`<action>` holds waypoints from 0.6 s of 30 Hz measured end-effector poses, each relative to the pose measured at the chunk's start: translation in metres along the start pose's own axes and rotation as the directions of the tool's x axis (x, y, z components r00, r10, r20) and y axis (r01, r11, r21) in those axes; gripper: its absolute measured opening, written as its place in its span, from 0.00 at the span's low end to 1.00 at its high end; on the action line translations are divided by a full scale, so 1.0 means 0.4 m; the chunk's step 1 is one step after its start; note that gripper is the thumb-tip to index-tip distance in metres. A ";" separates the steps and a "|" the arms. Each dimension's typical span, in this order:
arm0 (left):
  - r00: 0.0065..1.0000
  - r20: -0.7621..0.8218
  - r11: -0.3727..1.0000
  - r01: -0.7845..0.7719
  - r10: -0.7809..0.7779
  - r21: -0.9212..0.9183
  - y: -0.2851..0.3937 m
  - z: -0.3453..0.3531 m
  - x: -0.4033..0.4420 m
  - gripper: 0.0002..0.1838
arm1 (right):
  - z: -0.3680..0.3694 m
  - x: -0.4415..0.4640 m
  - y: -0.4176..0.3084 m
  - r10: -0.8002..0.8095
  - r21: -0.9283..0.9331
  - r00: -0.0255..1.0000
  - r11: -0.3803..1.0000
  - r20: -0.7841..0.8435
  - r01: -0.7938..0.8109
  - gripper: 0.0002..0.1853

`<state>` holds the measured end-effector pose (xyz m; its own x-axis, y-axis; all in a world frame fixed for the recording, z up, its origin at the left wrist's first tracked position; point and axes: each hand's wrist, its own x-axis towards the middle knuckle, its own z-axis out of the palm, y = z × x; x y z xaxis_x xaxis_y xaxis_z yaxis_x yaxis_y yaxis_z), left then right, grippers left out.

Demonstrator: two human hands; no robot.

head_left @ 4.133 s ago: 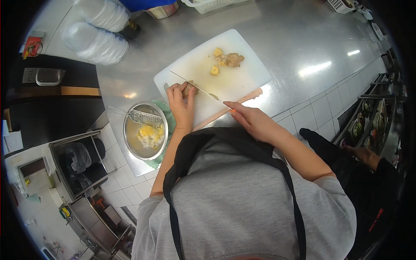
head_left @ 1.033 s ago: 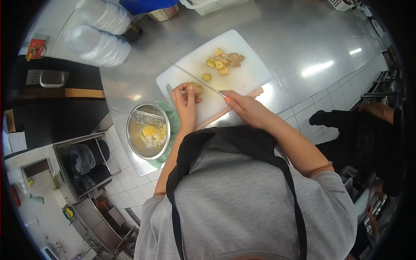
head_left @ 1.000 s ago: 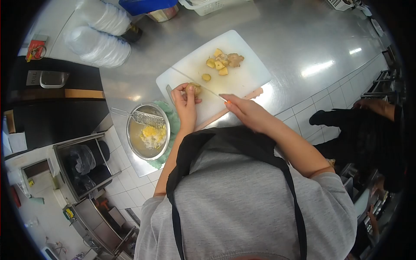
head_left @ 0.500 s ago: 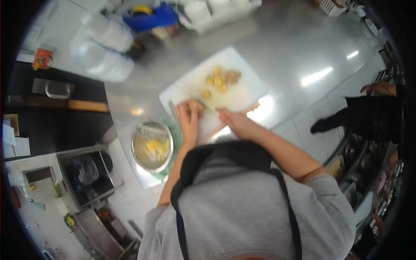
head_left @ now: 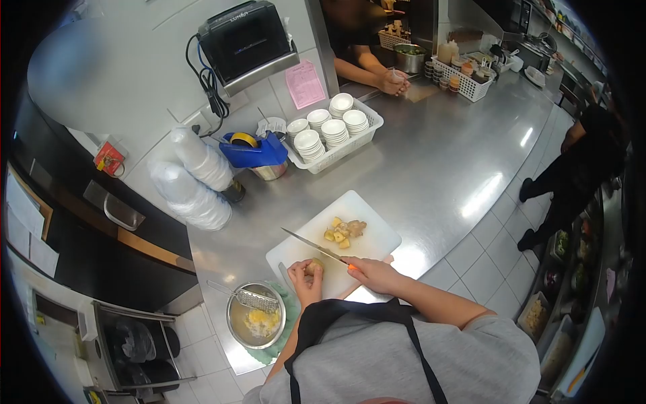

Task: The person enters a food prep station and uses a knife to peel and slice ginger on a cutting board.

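Observation:
My left hand (head_left: 307, 286) is closed around a brownish-yellow piece of ginger (head_left: 314, 267) at the near left part of the white cutting board (head_left: 367, 252). In my right hand (head_left: 371, 275) is a knife (head_left: 316, 246) with an orange handle; its blade points to the far left across the board, apart from the held piece. Beyond the blade lie several cut yellow chunks (head_left: 342, 236) and a knobby, brown-skinned piece (head_left: 356, 227). Left of the board stands a metal bowl (head_left: 232, 322) with yellow and pale shreds (head_left: 261, 323) in it. A flat grater (head_left: 258, 301) rests across the bowl.
A white basket (head_left: 336, 156) of stacked small dishes, a blue tape dispenser (head_left: 259, 153) and wrapped cup stacks (head_left: 195, 198) line the wall. A co-worker's hands (head_left: 393, 82) show at the far counter. Another person in dark clothes (head_left: 572, 158) stands at right. Green cloth (head_left: 289, 316) lies by the bowl.
My view has tilted up and sharpened, bringing the far counter and a co-worker into sight. Both hands keep their holds, and their places over the board look much the same.

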<state>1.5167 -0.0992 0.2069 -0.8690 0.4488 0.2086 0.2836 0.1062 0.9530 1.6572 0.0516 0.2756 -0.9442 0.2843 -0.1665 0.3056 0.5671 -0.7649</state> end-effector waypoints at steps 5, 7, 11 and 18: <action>0.993 -0.022 0.971 -0.112 0.119 0.213 -0.017 0.007 0.028 0.17 | 0.001 -0.017 0.007 -0.001 0.004 1.000 1.000 -0.025 0.001 0.25; 0.996 -0.003 0.980 -0.091 0.093 0.179 0.001 0.001 0.037 0.16 | 0.009 -0.019 0.027 0.005 0.028 0.999 1.000 -0.044 -0.004 0.25; 1.000 0.017 0.999 -0.021 0.020 0.048 0.017 -0.012 0.031 0.17 | -0.020 -0.051 0.019 0.005 0.054 0.996 0.999 -0.093 0.000 0.25; 0.997 0.055 0.993 0.062 -0.057 -0.096 0.000 -0.015 0.023 0.17 | -0.009 -0.084 0.021 -0.012 0.040 0.995 0.999 -0.097 0.016 0.25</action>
<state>1.5063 -0.1005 0.2102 -0.8601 0.4899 0.1418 0.1889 0.0478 0.9808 1.6918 0.0497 0.2771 -0.9314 0.3510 -0.0961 0.2852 0.5401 -0.7918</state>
